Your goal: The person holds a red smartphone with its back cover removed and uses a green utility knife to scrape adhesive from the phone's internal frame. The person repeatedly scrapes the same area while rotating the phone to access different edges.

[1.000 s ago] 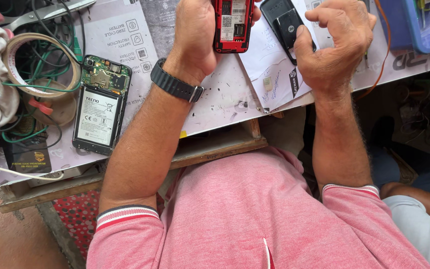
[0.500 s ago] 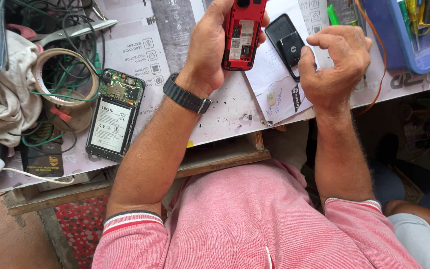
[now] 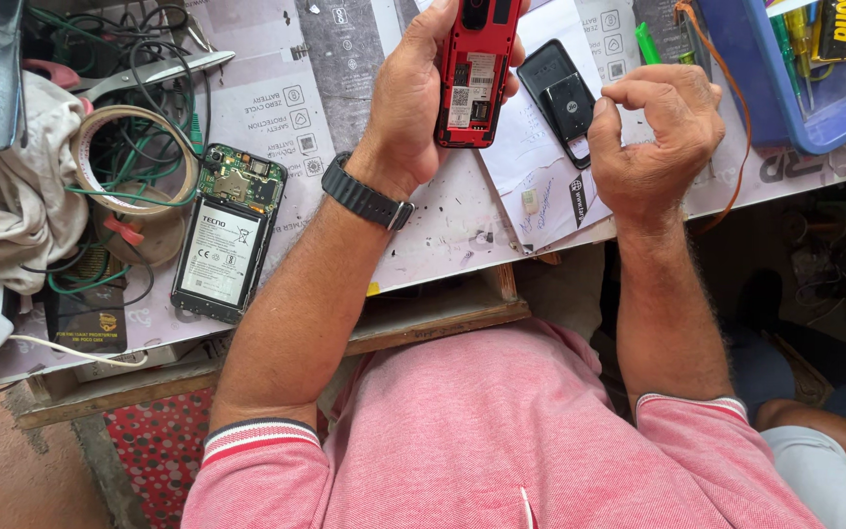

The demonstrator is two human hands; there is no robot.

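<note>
My left hand grips a red phone with its back cover off, held upright over the work table. My right hand hovers just to the right of it with thumb and fingertips pinched together; whether a tiny part sits between them I cannot tell. A black battery lies on white paper between the two hands. A black watch is on my left wrist.
An opened smartphone with exposed board and battery lies at left, beside a tape roll, green wires and a cloth. Scissors lie at the back left. A blue tray with tools stands at right. A small white chip rests on the paper.
The view has shifted so both hands sit lower in frame. My right hand has drawn away from the black battery and pinched its fingers. The red phone stays in my left hand.
</note>
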